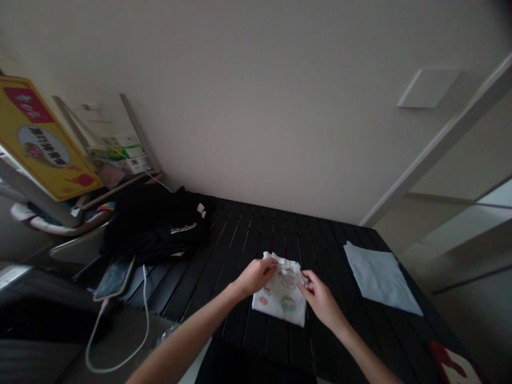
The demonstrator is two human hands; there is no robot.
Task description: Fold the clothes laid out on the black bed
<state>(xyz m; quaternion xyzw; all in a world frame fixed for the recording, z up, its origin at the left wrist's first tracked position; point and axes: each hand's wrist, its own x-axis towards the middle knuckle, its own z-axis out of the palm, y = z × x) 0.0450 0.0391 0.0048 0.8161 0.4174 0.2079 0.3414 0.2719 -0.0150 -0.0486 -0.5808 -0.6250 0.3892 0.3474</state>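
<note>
A small folded white garment [279, 306] with orange and green prints lies on the black slatted table [236, 240], straight in front of me. My left hand [256, 274] is closed in a pinch on the cloth at its upper left. On the upper right side, my right hand [318, 296] also pinches the cloth between thumb and fingers. The upper edge is a little rumpled between both hands, while the lower part lies flat. What kind of garment it is cannot be made out.
A folded light grey cloth [382, 277] lies to the right. At left are black clothes [160, 224], a phone [115, 277] with a white cable [146, 309], and a shelf with a yellow box [48, 138]. A wall [256, 106] stands behind the table.
</note>
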